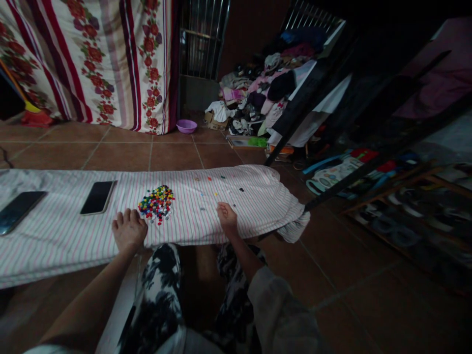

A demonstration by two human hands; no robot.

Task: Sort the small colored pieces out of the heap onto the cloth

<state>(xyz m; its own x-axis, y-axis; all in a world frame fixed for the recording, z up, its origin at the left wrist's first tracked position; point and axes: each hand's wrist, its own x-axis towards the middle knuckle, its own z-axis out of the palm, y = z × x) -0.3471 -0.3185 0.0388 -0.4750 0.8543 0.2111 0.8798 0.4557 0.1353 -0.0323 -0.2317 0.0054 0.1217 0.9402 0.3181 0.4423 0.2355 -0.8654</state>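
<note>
A heap of small multicoloured beads (157, 202) lies on a striped cloth (195, 228) spread over a long, low surface. My left hand (129, 230) rests palm down on the cloth, just left of the heap, its fingers lying apart. To the right of the heap, my right hand (227, 217) hovers over or touches the cloth with its fingers closed together; whatever they hold is hidden. Around it lie loose beads, sorted apart by colour: an orange one (209, 178), a green one (223, 177), a yellow one (216, 193) and dark ones (241, 190).
Two phones, a nearer-to-hand one (98, 197) and another (20, 211), lie on the cloth at left. Beyond are a purple basin (187, 126), a floral curtain (125, 64) and a clothes pile (261, 93). A dark slanting pole (295, 132) stands past the right end.
</note>
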